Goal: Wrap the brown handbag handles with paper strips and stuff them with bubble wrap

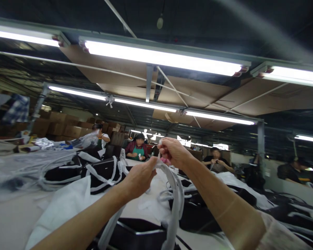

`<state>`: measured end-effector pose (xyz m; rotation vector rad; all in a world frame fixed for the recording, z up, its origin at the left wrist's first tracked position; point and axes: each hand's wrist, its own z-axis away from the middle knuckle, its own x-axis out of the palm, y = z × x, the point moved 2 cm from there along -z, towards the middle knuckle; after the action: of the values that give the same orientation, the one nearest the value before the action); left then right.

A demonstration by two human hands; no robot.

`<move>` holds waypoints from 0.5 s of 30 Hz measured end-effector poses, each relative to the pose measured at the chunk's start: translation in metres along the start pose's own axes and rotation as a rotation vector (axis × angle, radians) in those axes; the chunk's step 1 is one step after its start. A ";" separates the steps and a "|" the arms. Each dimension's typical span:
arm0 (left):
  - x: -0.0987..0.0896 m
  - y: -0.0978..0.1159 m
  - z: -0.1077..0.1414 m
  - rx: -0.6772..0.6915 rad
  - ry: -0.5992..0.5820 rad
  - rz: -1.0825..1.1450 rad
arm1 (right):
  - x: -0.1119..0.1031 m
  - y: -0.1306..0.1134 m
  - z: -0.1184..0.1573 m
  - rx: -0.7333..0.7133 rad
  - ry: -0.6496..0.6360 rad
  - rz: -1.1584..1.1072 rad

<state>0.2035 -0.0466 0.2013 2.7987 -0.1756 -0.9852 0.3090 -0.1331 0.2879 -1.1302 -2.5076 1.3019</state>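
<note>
My left hand (pixel 142 176) is closed on the top of a white wrapped strap (pixel 175 194), which arches down to a black bag (pixel 138 234) at the bottom of the view. Just above and to the right, my right hand (pixel 172 151) pinches a small white end of wrapping. The two hands almost touch, and the wrapping runs between them. Part of the bag lies below the frame's edge.
More black bags with white wrapped straps (pixel 104 172) lie on the pale table (pixel 13 218) at left, others (pixel 198 211) at right. White sheets (pixel 65 205) lie between. Several people sit or stand beyond, under tube lights (pixel 159 57).
</note>
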 end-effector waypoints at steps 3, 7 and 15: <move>0.011 -0.018 0.005 -0.092 -0.049 -0.045 | 0.002 0.003 0.004 0.023 0.045 -0.143; -0.006 -0.031 0.015 -0.122 -0.102 0.001 | -0.013 0.012 0.028 0.055 0.024 -0.192; -0.054 -0.075 0.052 -0.337 0.125 -0.357 | -0.092 0.117 0.130 0.247 -0.012 0.450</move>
<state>0.1327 0.0301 0.1796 2.6084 0.4767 -0.8082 0.3900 -0.2374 0.1415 -1.6826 -2.0881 1.6633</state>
